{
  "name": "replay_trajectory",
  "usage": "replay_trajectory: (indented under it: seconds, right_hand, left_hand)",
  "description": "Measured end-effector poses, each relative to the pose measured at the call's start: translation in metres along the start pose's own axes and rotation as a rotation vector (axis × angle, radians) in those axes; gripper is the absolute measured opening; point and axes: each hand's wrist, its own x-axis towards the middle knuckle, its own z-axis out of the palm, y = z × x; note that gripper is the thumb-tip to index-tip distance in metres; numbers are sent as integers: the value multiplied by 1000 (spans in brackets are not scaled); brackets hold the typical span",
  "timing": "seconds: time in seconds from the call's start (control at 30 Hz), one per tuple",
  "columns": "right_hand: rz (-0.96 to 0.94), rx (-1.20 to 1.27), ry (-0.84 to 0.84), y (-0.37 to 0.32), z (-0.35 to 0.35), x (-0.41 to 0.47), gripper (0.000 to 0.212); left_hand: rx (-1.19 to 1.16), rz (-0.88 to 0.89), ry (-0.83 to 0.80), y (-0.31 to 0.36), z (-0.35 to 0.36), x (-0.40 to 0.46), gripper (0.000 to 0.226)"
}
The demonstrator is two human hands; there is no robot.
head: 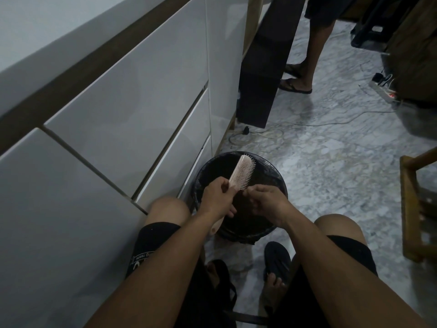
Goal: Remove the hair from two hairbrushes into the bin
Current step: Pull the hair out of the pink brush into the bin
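Marble floor (331,162) carries a black bin (279,183); above it the left hand (218,197) grips a pink hairbrush (242,172), right hand (264,201) pinching at its bristles. Second brush unseen.

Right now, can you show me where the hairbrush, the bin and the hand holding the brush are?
hairbrush (242,173): head view, on the pale back of its head.
bin (275,176): head view, on its black right rim.
left hand (218,197): head view, on the knuckles gripping the handle.
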Motion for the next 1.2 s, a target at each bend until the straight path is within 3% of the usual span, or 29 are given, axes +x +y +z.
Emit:
replay_trajectory:
  seconds: [0.17,0.33,0.5,0.6,0.7,0.77,0.9,0.97,1.07,1.2]
  right_hand:
    - [3,110,145,-1,-4,3,21]
    - [10,398,317,-4,-11,4,16]
    - [9,611,571,-1,-21,11,14]
    - [-3,666,633,0,-25,12,18]
    - [-12,469,474,-1,-23,7,14]
    - [-25,184,359,4,-17,7,23]
    - [-60,-570,368,18,-11,15,47]
    - [-59,-771,379,20,-12,17,46]
    - [-95,-735,455,16,-12,13,14]
    - [-110,-566,469,2,-10,6,31]
  left_hand:
    - [-66,-44,91,-1,-1,2,18]
    - [-91,-69,214,-6,-5,8,18]
    - [-79,-34,262,-5,-8,7,16]
    - [-138,-47,272,-5,-8,8,18]
    - [-148,-38,254,-5,-8,7,20]
    - [-144,-42,231,-5,-7,7,18]
    - [-187,-90,193,-5,-7,6,13]
    - [-198,-106,182,-5,-8,6,10]
    - [-233,-123,180,-3,-9,8,9]
    - [-274,-125,167,10,-13,6,10]
